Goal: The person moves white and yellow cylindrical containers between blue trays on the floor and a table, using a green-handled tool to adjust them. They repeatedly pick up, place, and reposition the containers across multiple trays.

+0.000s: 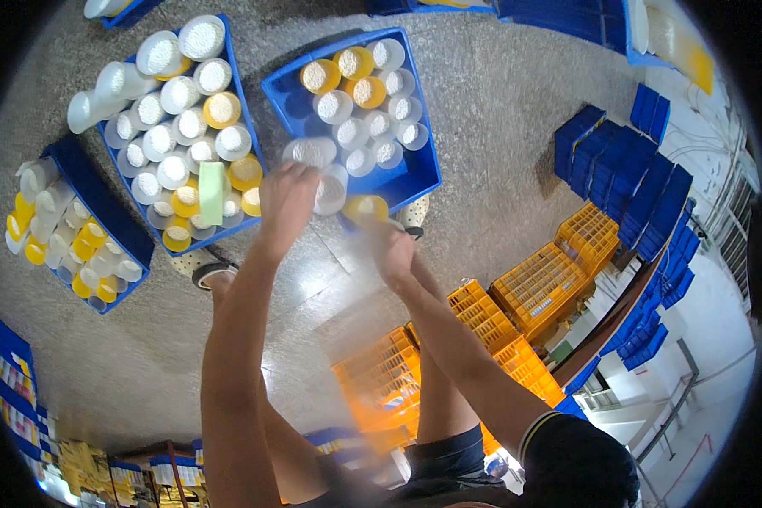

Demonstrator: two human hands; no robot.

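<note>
My left hand (288,199) is closed on a translucent white cylinder (308,151) with a speckled white end. A second white cylinder (331,190) is right beside its fingers. My right hand (387,251), smeared by motion, grips a yellow cylinder (367,207) at the near edge of a blue crate (415,169). White and yellow cylinders stand along the far and right side of that crate. To its left, a fuller blue crate (244,93) is packed with similar cylinders. A pale green card (212,193) lies on top of them.
Another blue crate (135,233) of cylinders is at far left. My feet in spotted clogs (415,213) stand close to the crates. Orange crates (538,284) and stacked blue crates (618,169) are on the right. More blue crates (559,25) line the far edge.
</note>
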